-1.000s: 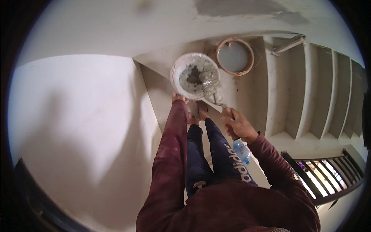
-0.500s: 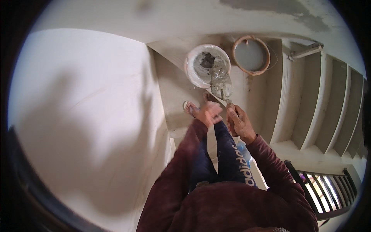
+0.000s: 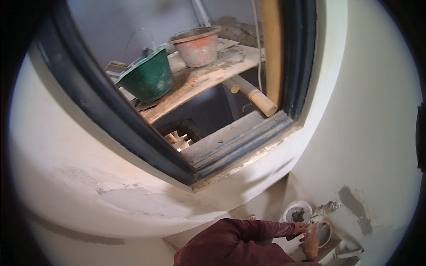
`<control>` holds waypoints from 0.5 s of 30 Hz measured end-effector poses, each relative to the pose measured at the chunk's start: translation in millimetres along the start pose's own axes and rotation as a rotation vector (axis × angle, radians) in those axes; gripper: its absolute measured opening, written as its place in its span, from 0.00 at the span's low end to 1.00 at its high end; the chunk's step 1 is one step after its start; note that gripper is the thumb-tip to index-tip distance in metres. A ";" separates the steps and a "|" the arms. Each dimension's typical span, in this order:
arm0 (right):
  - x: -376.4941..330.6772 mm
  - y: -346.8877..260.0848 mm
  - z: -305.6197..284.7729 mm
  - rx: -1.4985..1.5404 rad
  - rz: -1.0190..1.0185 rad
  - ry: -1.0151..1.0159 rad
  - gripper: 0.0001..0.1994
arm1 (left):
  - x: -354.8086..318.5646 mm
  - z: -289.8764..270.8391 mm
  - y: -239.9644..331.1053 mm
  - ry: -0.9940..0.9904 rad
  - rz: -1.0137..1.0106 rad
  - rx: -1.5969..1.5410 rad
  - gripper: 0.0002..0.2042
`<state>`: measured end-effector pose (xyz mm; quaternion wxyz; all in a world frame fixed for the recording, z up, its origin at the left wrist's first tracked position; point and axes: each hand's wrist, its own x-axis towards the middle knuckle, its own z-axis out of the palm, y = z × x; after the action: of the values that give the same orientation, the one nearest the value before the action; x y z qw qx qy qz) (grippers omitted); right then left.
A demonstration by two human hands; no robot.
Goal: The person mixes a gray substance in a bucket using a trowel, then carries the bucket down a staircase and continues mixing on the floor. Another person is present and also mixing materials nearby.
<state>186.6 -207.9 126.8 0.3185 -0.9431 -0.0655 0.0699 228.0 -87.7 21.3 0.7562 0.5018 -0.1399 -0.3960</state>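
Note:
Both my hands are low in the picture, at the lower right. My right hand (image 3: 312,244) is closed at the near end of a trowel, its handle mostly hidden by the fingers. The trowel blade (image 3: 326,210) is smeared with wet grey plaster and points up and right, near the wall. Beside the trowel, my left hand (image 3: 301,228) reaches right with fingers stretched and thumb apart, holding nothing that I can see. Just beyond my hands stands a whitish bucket (image 3: 289,209) with dark grey mix inside. A round pail (image 3: 329,241) with an orange-brown rim is partly covered by my right hand.
A dark-framed window opening (image 3: 242,155) fills the upper middle. Beyond it, a green tub (image 3: 148,77) and an orange, plaster-stained tub (image 3: 195,48) stand on a plank (image 3: 199,84). Bamboo poles (image 3: 262,103) jut toward the sill. A grey patch (image 3: 353,204) marks the right wall.
The view has swung up and left, bringing the window in and the hands to the lower right. The trowel now points up and right beside the wall. My left hand's fingers have straightened.

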 end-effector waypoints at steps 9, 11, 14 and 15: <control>165.4 -475.3 -147.4 0.010 -1.239 -0.021 0.13 | -75.4 -29.2 79.7 -0.038 -0.198 0.046 0.17; 216.2 -569.0 -118.2 -0.101 -1.625 0.265 0.17 | -49.4 -36.6 84.3 -0.092 -0.159 0.057 0.17; 265.2 -678.6 -88.1 -0.367 -1.737 0.399 0.26 | -46.7 -38.9 113.9 -0.116 -0.193 0.064 0.16; 267.5 -705.6 -74.7 -0.438 -1.741 0.449 0.27 | -43.1 -44.7 103.0 -0.108 -0.161 0.107 0.17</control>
<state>406.4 349.2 591.9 0.0784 -0.5920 -0.6996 -0.3923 274.6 -8.0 98.5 0.6856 0.5288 -0.1605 -0.4738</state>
